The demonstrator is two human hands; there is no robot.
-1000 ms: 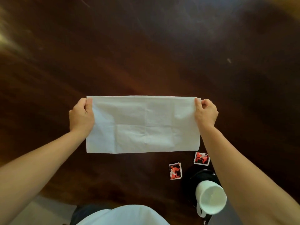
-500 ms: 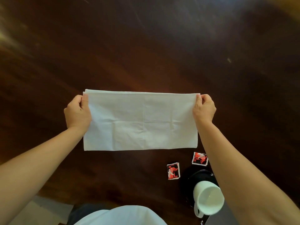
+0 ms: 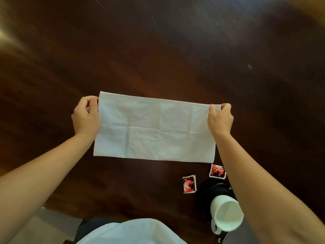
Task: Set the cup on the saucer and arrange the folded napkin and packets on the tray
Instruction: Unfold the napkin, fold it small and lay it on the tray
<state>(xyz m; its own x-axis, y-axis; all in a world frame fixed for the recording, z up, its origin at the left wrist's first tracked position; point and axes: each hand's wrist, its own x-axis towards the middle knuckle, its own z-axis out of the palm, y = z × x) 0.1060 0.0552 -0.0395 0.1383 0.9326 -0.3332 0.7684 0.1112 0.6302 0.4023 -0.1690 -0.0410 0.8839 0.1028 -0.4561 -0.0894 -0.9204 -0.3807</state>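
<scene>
A white napkin (image 3: 154, 128), folded into a long rectangle, lies spread on the dark wooden table. My left hand (image 3: 86, 117) pinches its far left corner and my right hand (image 3: 219, 118) pinches its far right corner. Two red, black and white packets lie near the napkin's near right corner: one packet (image 3: 189, 184) to the left, another packet (image 3: 217, 171) partly behind my right forearm. A white cup (image 3: 226, 213) stands on a black saucer (image 3: 216, 191) at the table's near edge. No tray is in view.
The dark wooden table (image 3: 158, 50) fills the view beyond the napkin. Its near edge runs along the bottom, with pale floor (image 3: 40, 224) at lower left and my light shirt (image 3: 130, 233) at bottom centre.
Both hands and the napkin have shifted slightly away from me. The napkin's far edge now tilts, with the left corner farther away than the right.
</scene>
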